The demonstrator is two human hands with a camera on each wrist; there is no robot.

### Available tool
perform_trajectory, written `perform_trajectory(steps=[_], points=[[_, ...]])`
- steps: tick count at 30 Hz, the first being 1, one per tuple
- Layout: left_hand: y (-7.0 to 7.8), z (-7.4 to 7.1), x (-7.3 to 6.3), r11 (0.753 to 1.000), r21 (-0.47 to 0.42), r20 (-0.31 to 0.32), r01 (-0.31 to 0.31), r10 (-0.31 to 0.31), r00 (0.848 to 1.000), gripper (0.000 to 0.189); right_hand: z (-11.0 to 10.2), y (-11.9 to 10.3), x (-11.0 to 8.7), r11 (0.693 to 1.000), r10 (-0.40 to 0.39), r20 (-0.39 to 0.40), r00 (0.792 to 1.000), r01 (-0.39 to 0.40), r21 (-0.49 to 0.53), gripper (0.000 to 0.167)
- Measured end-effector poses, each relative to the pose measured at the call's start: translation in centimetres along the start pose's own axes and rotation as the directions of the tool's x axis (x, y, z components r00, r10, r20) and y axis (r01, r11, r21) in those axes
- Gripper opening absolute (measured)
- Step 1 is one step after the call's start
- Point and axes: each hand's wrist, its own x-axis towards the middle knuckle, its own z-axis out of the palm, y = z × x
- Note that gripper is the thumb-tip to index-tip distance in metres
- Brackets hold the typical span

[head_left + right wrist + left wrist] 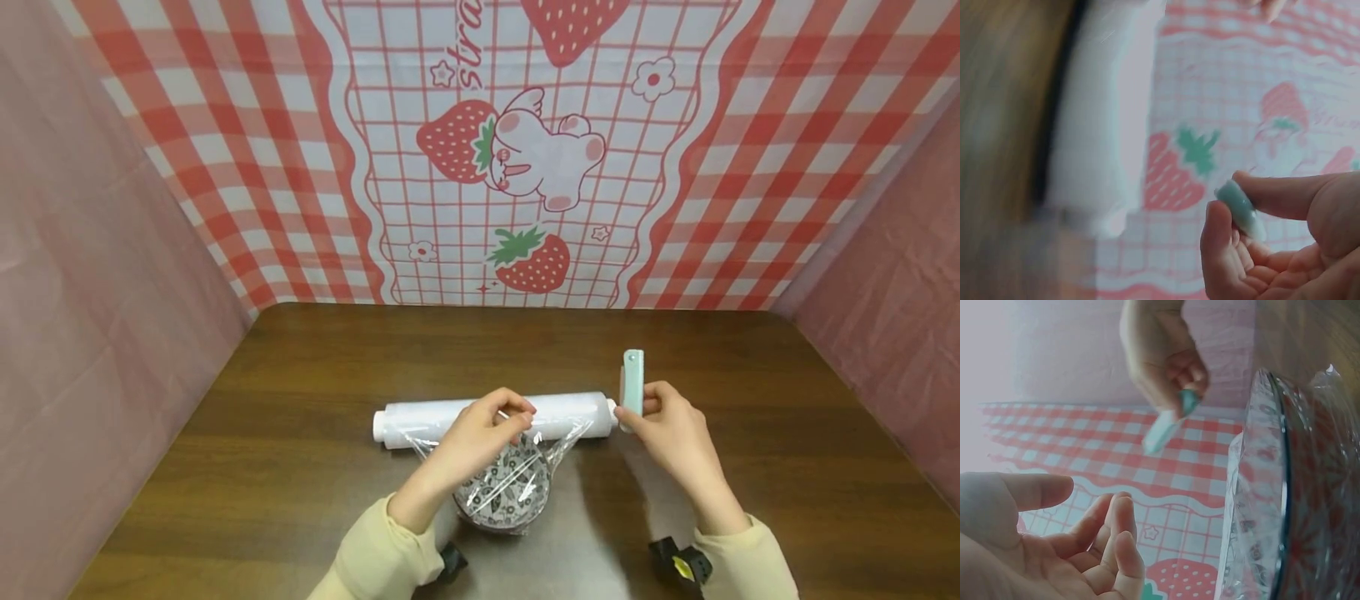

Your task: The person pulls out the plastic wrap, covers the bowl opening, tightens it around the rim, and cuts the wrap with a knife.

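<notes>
A roll of cling film lies across the table, and a clear sheet of it stretches over a round bowl with a dark leafy pattern. My left hand is above the film between roll and bowl. In the left wrist view its thumb is apart from the loosely bent fingers, with nothing between them. Beside the roll's right end, my right hand pinches a slim mint-green folding tool with a rivet at its top. The right wrist view shows this tool between thumb and fingertips.
The brown wooden table runs back to a red-and-white checked cloth with strawberries. Pink cloth hangs at both sides. Black straps show at the wrists.
</notes>
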Motion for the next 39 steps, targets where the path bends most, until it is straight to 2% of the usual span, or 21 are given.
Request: perform_trajectory(steps=[4, 9, 19, 25, 33, 35, 39], points=[[0.2, 0.1, 0.1, 1.0, -0.023, -0.01, -0.013, 0.013, 1.0, 0.02, -0.1, -2.2, -0.7, 0.993, -0.047, 0.024, 0.999, 0.044, 0.112, 0.04], [0.7, 0.1, 0.2, 0.997, -0.063, -0.042, -0.047, 0.045, 0.998, 0.023, 0.4, -4.7, -1.5, 0.976, -0.091, 0.057, 0.994, 0.078, 0.203, 0.037], [1.7, -0.8, -0.2, 0.989, -0.114, -0.16, -0.092, 0.073, 0.984, 0.023, 1.7, -8.4, -1.9, 0.947, -0.183, 0.139, 0.973, 0.137, 0.29, 0.032], [1.6, -1.0, -0.4, 0.987, -0.133, -0.195, -0.086, 0.059, 0.979, 0.022, 2.2, -9.4, -1.9, 0.929, -0.221, 0.163, 0.962, 0.157, 0.335, 0.032], [1.7, -1.3, -0.8, 0.984, -0.144, -0.263, -0.109, 0.068, 0.962, 0.016, 2.8, -9.5, -1.8, 0.919, -0.267, 0.174, 0.948, 0.196, 0.342, 0.027], [1.7, -1.4, -0.8, 0.985, -0.131, -0.263, -0.115, 0.077, 0.962, 0.015, 2.9, -9.4, -1.7, 0.907, -0.282, 0.173, 0.943, 0.204, 0.369, 0.026], [1.6, -1.6, -0.7, 0.987, -0.093, -0.263, -0.131, 0.103, 0.959, 0.013, 3.1, -9.4, -1.7, 0.862, -0.33, 0.163, 0.93, 0.226, 0.453, 0.032]])
